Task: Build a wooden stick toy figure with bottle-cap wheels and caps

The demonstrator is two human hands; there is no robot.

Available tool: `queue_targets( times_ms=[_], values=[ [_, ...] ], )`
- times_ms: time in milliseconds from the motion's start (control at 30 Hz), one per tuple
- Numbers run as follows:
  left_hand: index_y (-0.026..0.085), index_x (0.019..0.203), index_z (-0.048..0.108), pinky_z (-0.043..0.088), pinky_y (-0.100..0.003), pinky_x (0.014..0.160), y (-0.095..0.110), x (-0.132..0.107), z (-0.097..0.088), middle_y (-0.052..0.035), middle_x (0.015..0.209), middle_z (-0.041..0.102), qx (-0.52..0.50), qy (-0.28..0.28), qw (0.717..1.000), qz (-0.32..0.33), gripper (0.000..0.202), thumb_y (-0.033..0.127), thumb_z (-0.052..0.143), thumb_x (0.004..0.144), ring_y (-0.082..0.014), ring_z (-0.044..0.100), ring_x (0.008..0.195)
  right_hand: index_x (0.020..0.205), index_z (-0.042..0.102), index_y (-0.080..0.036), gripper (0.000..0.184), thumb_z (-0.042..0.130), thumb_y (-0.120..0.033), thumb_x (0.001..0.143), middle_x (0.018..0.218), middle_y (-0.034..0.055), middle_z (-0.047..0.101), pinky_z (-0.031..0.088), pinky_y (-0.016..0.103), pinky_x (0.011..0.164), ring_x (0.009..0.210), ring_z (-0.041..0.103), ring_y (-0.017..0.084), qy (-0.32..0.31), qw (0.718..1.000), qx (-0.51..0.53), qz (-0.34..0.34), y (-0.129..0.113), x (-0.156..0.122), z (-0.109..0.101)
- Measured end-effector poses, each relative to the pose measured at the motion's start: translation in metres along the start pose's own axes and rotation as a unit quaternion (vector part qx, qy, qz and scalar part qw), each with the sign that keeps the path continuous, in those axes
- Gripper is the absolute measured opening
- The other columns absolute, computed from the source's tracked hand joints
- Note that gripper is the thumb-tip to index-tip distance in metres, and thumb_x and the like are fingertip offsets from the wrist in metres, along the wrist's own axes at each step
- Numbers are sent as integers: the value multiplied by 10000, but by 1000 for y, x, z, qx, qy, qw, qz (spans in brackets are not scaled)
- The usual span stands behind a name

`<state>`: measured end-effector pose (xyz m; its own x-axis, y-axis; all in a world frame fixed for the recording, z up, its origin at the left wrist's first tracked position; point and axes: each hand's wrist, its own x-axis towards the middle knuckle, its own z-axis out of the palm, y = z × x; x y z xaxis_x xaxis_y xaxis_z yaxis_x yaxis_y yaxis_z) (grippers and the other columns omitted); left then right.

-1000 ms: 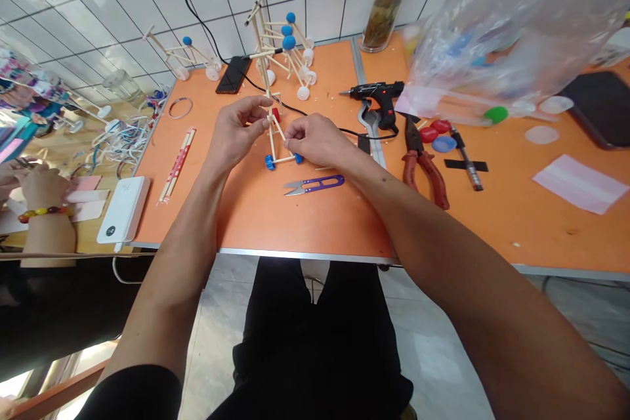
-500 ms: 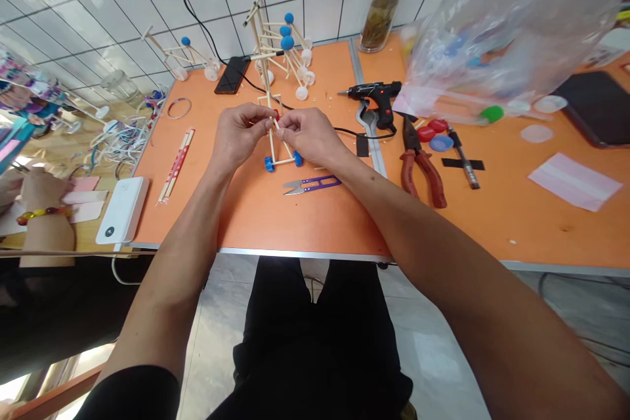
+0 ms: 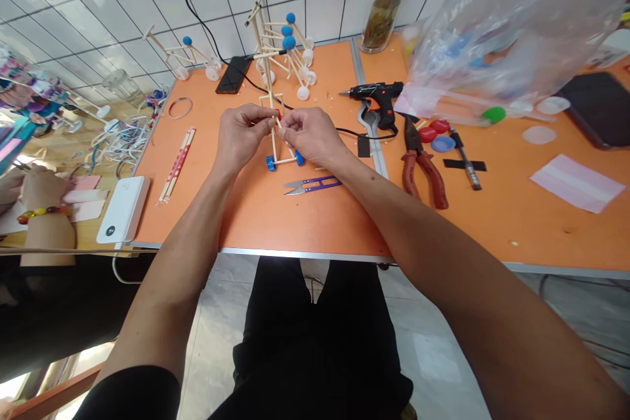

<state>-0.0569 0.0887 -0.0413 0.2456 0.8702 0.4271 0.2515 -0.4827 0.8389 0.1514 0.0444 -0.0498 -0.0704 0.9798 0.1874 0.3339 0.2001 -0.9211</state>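
Orange tabletop (image 3: 339, 230), frame centre: a stick-built model (image 3: 272, 138) stands upright between both hands, its base carrying blue wheels (image 3: 270, 163), with a red piece (image 3: 277, 114) showing near the top. Fingers of the left hand (image 3: 241, 138) and the right hand (image 3: 312, 138) are pressed together, clamped on the upper sticks. Purple-handled thread snips (image 3: 312, 184) lie just below the model; a black hot glue gun (image 3: 377, 97) lies to the right; further stick models (image 3: 280, 46) stand upper centre.

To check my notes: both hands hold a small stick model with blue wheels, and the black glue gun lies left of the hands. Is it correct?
No: the head view shows the black glue gun right of the left hand and right hand. They do hold the stick model.
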Motion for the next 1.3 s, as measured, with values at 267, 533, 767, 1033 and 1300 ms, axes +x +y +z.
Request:
queue_targets(
  times_ms=[267, 533, 767, 1033, 1300],
  values=[
    [298, 996, 1032, 696, -348, 878, 2, -2, 3, -48, 1014, 951, -4, 7, 1000, -3, 152, 408, 1130, 957, -202, 837, 908, 910, 780, -234, 183, 827, -181, 1078, 836, -4, 790, 546, 320, 815, 839, 751, 198, 7, 1000, 5, 0, 1, 0, 0],
    [254, 1069, 957, 738, -328, 846, 7, 1, 1, -26, 941, 923, -56, 14, 997, -60, 285, 352, 1154, 888, -195, 851, 861, 926, 807, -221, 174, 810, -247, 1098, 861, 6, 802, 493, 338, 800, 836, 710, 197, 12, 999, -26, -24, 2, -1, -1],
    [235, 1004, 871, 670, -264, 736, 13, 5, -6, -18, 914, 893, -32, 79, 990, -110, 140, 195, 980, 926, -151, 790, 777, 946, 815, -208, 140, 796, -186, 1083, 888, 7, 808, 478, 352, 851, 860, 683, 197, 7, 999, -45, -16, 1, -1, -10],
    [263, 1016, 895, 640, -331, 931, 12, 7, -15, -44, 1178, 930, 58, 84, 994, -38, 130, 201, 979, 938, -223, 786, 1045, 961, 824, -214, 152, 772, -108, 1057, 973, 26, 893, 495, 347, 881, 880, 710, 213, -7, 998, -70, -1, -11, -6, -18],
    [262, 1063, 902, 628, -380, 1121, 18, 5, -20, -69, 1319, 937, 48, 15, 998, -40, 200, 189, 1020, 919, -299, 800, 1318, 976, 849, -219, 83, 827, -211, 1055, 953, 31, 878, 529, 343, 897, 913, 733, 233, -15, 997, -77, -6, -9, -7, -24]
  ],
)
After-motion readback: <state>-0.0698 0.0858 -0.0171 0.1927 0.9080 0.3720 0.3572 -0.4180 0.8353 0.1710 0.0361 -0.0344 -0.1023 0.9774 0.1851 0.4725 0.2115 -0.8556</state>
